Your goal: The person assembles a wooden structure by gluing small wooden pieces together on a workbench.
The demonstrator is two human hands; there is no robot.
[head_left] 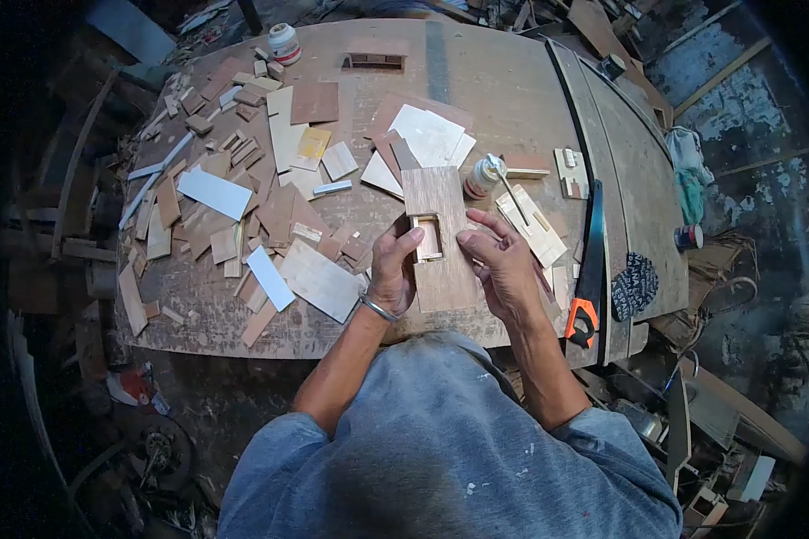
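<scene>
- Head view: a board [440, 269] lies lengthwise on the tabletop [512, 90], between the two hands.
- The left hand [393, 269] has its grip closed on the board's left edge, thumb on a small frame [427, 238] set in the board's cut-out.
- The right hand [505, 265] touches the board's right edge with bent fingers; I cannot tell whether its grip is closed.
- A glue bottle [479, 178] stands just beyond the board and a white jar [284, 42] at the far edge; their contents are hidden.
- Wood scraps [243, 207] lie to the left, a saw [590, 269] to the right.
</scene>
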